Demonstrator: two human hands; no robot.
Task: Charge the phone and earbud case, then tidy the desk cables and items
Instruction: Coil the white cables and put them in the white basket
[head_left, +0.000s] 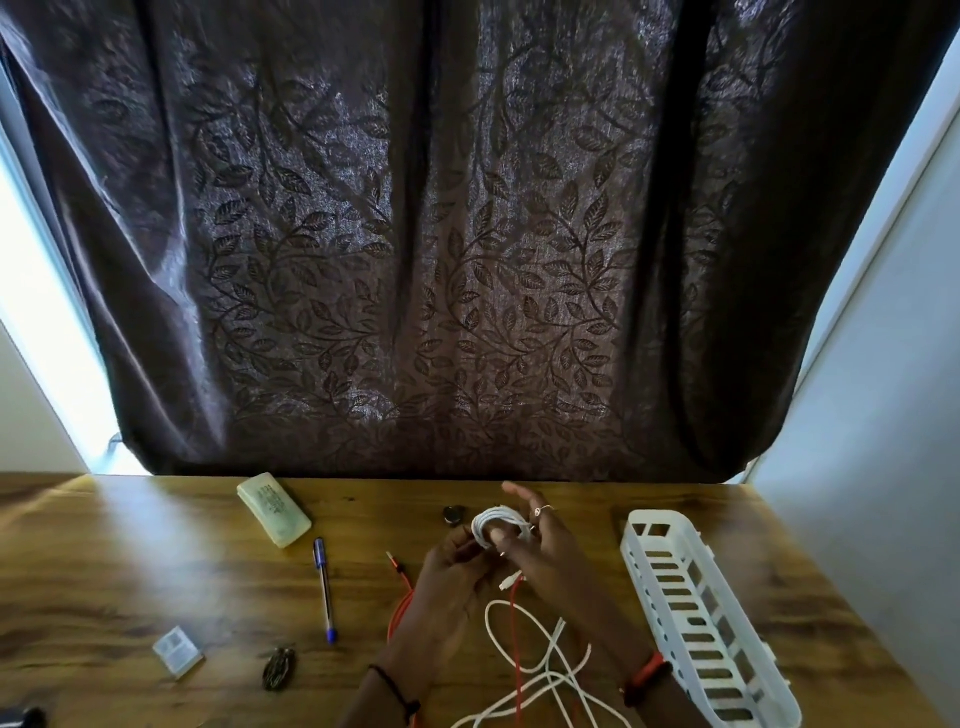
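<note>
- The thin white cable (500, 526) is partly wound into a small tight coil, held up just above the wooden counter (156, 561) near its far middle, between both hands.
- The rest of it trails down from the coil and lies in loose loops on the counter in front of the person, crossing over a red cable (512, 629).
- The right hand (543, 540) reaches in from the lower right, a red band on its wrist and a ring on one finger. The coil sits round its fingers. Its grip is closed on the white cable, with some fingertips pointing up and away past the coil.
- The left hand (454, 569) comes in from the lower left with a dark thread on its wrist. Its grip is pinched on the white cable at the coil's near-left side, fingers curled inward.
- The red cable runs under both forearms, and one plug end pokes out on the counter left of the left hand.
- A small dark round object (452, 514) lies just beyond the hands; what it is cannot be told.
- A white slotted plastic basket (698, 618) lies to the right, near the right forearm.
- Well to the left are a blue ballpoint pen (324, 592) and a pale translucent rectangular case (274, 509).
- A small clear plastic box (177, 648) lies nearer the left front edge.
- A dark curtain with a leaf pattern (467, 234) hangs behind the counter.
</note>
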